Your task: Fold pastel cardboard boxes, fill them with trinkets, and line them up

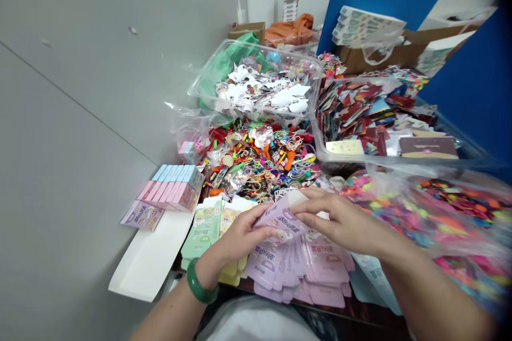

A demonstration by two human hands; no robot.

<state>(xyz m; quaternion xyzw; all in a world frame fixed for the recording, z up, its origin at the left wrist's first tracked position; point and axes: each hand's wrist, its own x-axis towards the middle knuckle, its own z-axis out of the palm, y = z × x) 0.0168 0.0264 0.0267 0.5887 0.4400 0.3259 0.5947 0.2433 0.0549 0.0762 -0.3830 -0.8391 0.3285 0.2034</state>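
A purple printed paper box (283, 218) with a white inner flap is held at a tilt above the stacks in front of me. My left hand (250, 229), a green bangle on its wrist, is closed on the box's left side. At the upper right of the box, my right hand (338, 216) has its fingers closed around the flap end; some fingertips are hidden. Under the hands lie flat purple cartons (266, 266), with pink cartons (326, 266) to their right. Green cartons (204, 229) and yellow cartons (232, 216) lie left of them, and light-blue cartons (374, 277) beneath my right forearm.
Mixed small trinkets (260, 160) are heaped behind the cartons. Clear bins hold white cutouts (264, 90) and dark red cards (356, 117). Bagged colourful pieces (420, 208) lie right. Pink-and-blue boxes (172, 184) stand on a white sheet (154, 261) beside the grey wall (80, 144).
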